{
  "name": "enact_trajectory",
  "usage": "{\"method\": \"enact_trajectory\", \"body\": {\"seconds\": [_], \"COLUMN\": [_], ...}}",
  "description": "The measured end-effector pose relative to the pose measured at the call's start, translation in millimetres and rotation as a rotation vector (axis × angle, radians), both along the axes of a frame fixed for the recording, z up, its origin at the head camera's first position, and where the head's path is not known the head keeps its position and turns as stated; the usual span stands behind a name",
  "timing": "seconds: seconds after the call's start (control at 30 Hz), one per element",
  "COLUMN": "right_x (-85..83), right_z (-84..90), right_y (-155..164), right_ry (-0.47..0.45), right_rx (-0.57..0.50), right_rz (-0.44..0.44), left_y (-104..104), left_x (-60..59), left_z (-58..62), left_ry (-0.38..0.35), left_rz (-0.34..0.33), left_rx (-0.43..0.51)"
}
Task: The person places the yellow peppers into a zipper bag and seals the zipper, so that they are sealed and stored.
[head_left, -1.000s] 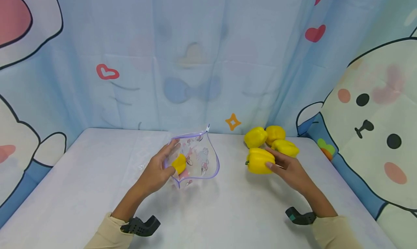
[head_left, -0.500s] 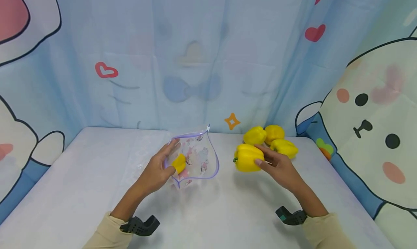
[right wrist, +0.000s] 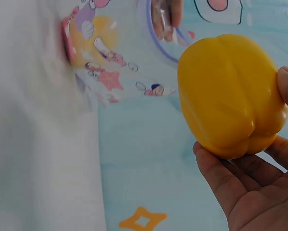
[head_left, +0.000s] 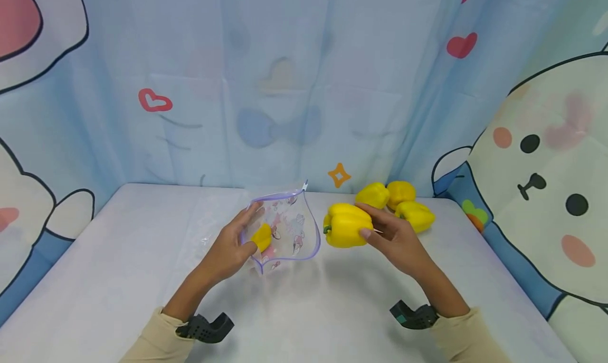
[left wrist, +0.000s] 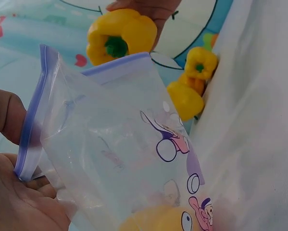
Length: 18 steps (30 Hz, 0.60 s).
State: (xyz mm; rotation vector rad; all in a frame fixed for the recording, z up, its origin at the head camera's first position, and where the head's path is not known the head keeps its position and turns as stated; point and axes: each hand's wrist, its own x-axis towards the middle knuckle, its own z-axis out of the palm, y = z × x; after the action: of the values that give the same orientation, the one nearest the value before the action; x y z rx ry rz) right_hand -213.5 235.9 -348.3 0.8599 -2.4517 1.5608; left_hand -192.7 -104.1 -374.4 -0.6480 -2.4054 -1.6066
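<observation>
Left hand [head_left: 227, 252] on pepper-holding bag [head_left: 290, 231]

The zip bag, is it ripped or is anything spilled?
Nothing stands out. The left hand holds the zip bag open, unripped, with one yellow pepper inside. The right hand holds another yellow bell pepper whole, beside the bag's mouth.

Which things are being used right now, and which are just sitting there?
In use:
- clear plastic zip bag with purple rim, held by left hand
- yellow bell pepper gripped by right hand
- yellow pepper inside bag

Lying about:
- three yellow peppers at the back
- white table
</observation>
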Motion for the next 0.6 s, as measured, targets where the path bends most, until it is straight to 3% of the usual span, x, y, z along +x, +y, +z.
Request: {"method": "enact_trajectory", "body": {"seconds": [0.37,0.6], "right_x": [3.3,8.2], "right_z": [12.7,15.1], "right_y": [-33,-52], "right_ry": [0.061,0.036], "right_rx": [-0.044,-0.029], "right_rz": [0.103,0.153], "left_y": [0,1], "left_x": [-1.2,-1.0], "left_z": [0.3,-0.4], "left_ry": [0.009,-0.007], "left_rz": [0.006,0.006], "left_rx": [-0.011,-0.013]}}
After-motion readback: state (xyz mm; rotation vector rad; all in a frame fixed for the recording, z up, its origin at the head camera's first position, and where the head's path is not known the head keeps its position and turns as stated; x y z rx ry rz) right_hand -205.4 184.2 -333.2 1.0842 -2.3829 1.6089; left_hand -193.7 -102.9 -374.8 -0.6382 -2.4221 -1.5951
